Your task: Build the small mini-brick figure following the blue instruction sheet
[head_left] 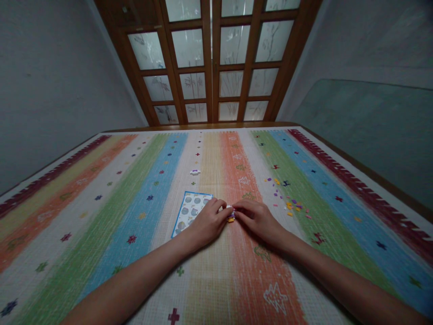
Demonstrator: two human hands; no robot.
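A small model of building bricks [231, 218], in white, purple and orange-yellow, sits between my hands near the middle of the table. My left hand [211, 220] is closed, its thumb and fingers pinching the model from the left. From the right, my right hand [255, 215] grips the model's edge with the fingertips; those fingers hide part of it. Under and beside my left hand lies an instruction sheet [185, 211] with a blue border and several grey round pictures. My left hand and forearm cover its right and lower parts.
Several loose purple, yellow, pink and white bricks [297, 206] lie scattered to the right, with more bricks [276, 181] farther back. Beyond the sheet is a small white and purple brick piece [195, 172]. A striped tablecloth [115, 216] covers the table; wooden glazed doors [212, 67] stand behind.
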